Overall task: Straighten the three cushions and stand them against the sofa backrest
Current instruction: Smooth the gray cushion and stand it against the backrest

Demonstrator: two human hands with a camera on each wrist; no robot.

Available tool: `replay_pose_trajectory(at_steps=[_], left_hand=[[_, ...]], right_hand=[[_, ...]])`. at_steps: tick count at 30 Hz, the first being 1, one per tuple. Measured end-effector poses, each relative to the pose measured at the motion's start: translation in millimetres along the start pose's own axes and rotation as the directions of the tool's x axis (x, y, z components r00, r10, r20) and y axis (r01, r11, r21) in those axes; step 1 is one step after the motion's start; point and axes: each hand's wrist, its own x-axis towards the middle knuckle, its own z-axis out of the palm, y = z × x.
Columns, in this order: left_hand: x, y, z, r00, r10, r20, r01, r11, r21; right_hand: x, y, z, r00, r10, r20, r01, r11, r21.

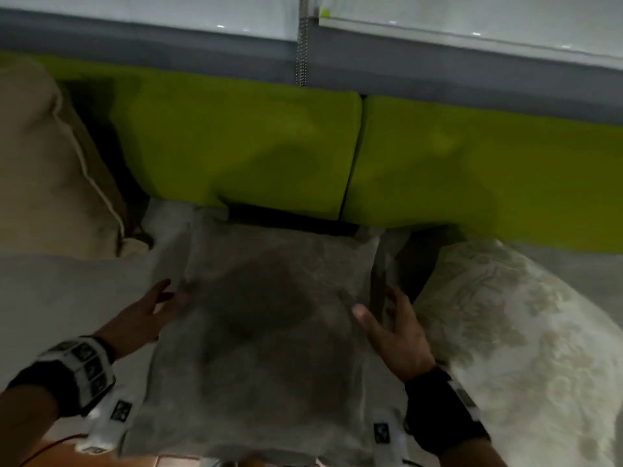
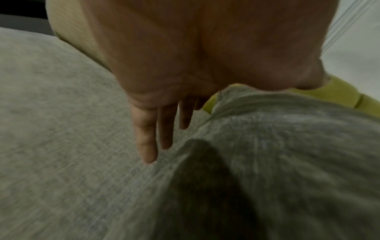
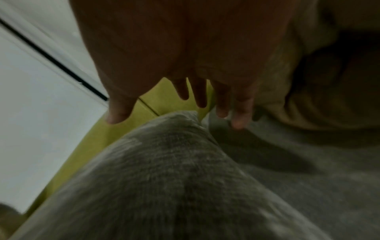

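Left hand (image 1: 148,315) and right hand (image 1: 394,328), fingers spread and relaxed, are flanking the grey cushion (image 1: 269,318); we are gripping nothing, presumably to square its sides. It is lying flat on the seat, far edge near the green backrest (image 1: 236,143) (contact unclear). The beige cushion (image 1: 40,156) and patterned cushion (image 1: 505,332) are leaning at either side.

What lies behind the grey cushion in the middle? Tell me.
Behind the grey cushion stands the lime-green backrest, with a dark gap between them. Whatever sits in that gap or under the cushion is hidden. The left hand and right hand flank its sides.
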Motion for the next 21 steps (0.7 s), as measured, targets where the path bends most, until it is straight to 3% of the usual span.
replay_pose_trajectory(at_steps=[3, 8, 12, 15, 18, 21], left_hand=[[6.7, 12.1, 12.2, 0.999, -0.048, 0.012, 0.046, 0.990, 0.134], [9.4, 18.0, 25.2, 0.997, -0.066, 0.028, 0.066, 0.998, 0.020], [-7.0, 57.8, 23.4, 0.999, 0.026, 0.035, -0.023, 0.996, -0.087], [-13.1, 87.6, 8.1, 0.994, 0.081, 0.067, -0.068, 0.981, -0.182], [-14.0, 116.3, -6.9, 0.981, 0.196, -0.010, -0.194, 0.962, -0.194], [-7.1, 143.7, -12.7, 0.907, 0.415, -0.064, -0.418, 0.878, -0.234]], right_hand=[[18.7, -1.4, 11.9, 0.993, 0.111, 0.042, -0.116, 0.984, 0.138], [25.2, 23.9, 34.9, 0.928, 0.342, 0.144, -0.367, 0.906, 0.211], [26.0, 13.2, 31.4, 0.856, 0.485, 0.179, -0.517, 0.799, 0.308], [25.8, -12.6, 9.6, 0.893, 0.402, 0.201, -0.448, 0.834, 0.322], [30.9, -51.1, -19.6, 0.967, 0.229, 0.113, -0.253, 0.919, 0.304], [33.7, -77.5, -41.2, 0.998, 0.056, -0.026, -0.042, 0.921, 0.387]])
